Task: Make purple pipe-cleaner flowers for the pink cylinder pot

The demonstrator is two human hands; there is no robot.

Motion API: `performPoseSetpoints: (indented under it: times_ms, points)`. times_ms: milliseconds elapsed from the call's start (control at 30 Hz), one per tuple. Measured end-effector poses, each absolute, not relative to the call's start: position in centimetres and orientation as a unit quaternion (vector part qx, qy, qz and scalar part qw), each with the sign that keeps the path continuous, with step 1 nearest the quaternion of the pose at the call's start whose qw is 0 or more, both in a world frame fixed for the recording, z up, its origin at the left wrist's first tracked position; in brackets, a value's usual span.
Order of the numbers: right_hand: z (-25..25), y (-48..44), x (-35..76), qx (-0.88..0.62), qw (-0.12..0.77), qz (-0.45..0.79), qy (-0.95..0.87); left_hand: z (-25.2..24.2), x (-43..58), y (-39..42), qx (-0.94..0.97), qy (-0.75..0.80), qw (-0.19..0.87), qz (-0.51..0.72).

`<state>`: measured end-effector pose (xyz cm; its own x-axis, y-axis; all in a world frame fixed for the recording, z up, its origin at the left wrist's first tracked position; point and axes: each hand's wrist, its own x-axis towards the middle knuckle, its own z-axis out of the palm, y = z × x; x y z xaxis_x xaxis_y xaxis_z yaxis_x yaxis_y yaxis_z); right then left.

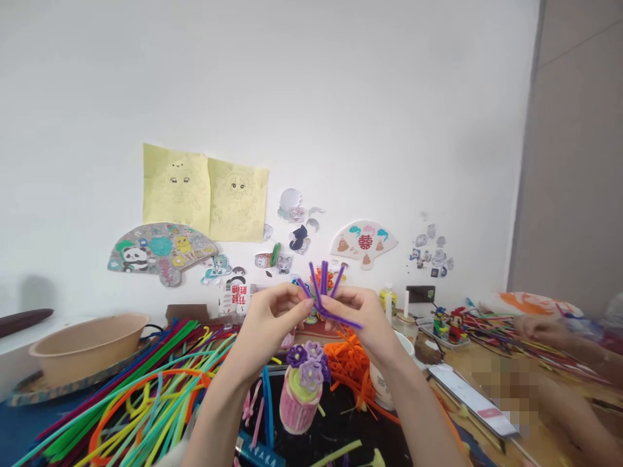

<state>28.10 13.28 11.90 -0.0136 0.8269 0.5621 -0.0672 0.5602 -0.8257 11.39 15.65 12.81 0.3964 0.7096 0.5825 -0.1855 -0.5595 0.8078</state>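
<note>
Both my hands are raised over the table and pinch a bunch of purple pipe cleaners (324, 279) between them. My left hand (280, 318) grips the bunch from the left, thumb and fingertips pressed together. From the right, my right hand (357, 318) pinches the same bunch. Several stems fan upward, and one sticks out to the lower right. Below stands a small pink pot (299, 405) made of pipe cleaners, with purple flowers (311, 370) on its light green top. Orange pipe cleaners (350, 370) lie in a tangle behind my right forearm.
Loose coloured pipe cleaners (160, 402) cover the left side, near a beige basin (90, 347). A blue tube (260, 452) lies in front. At right are a white cup (382, 379), a phone (472, 399), small figures (455, 324) and another person's hand (542, 329).
</note>
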Motion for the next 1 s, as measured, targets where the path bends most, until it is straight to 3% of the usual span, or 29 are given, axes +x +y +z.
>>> performPoseSetpoints:
  times_ms: [400,767,1000]
  points:
    - [12.1,13.0,27.3,-0.338,0.612,0.378,-0.607,12.7,11.4,15.8,0.769,0.197,0.329,0.511]
    - [11.8,13.1,27.6,-0.279,0.61,0.357,-0.65,12.5,11.7,15.5,0.693,0.194,0.442,0.535]
    - [11.8,13.1,28.3,-0.314,0.588,0.322,-0.673,12.8,11.7,15.4,0.711,0.208,0.433,0.514]
